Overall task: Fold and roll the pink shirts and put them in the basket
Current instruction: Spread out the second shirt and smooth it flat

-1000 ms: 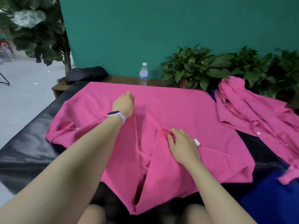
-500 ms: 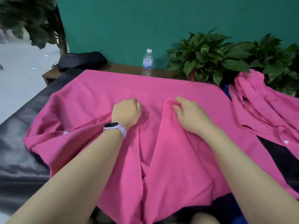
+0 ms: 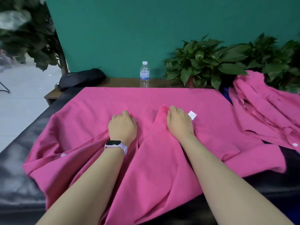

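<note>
A large pink shirt [image 3: 162, 159] lies spread over the black table [image 3: 19, 168]. My left hand [image 3: 122, 127], with a white watch on the wrist, grips a bunched fold of the shirt near its middle with curled fingers. My right hand [image 3: 178, 122] holds the raised edge of a second fold just to the right, beside a white label [image 3: 192, 115]. More pink shirts [image 3: 263, 114] lie in a pile at the right. No basket is in view.
A water bottle [image 3: 144, 74] stands on a wooden ledge behind the table. A black bag [image 3: 81, 78] lies at the back left. Potted plants [image 3: 211, 62] line the green wall at the back right. A blue cloth [image 3: 224, 93] peeks out beside the pile.
My right hand carried its fold of the shirt up and away from me, toward the left hand. The left hand kept its grip near the shirt's middle. The camera shifted.
</note>
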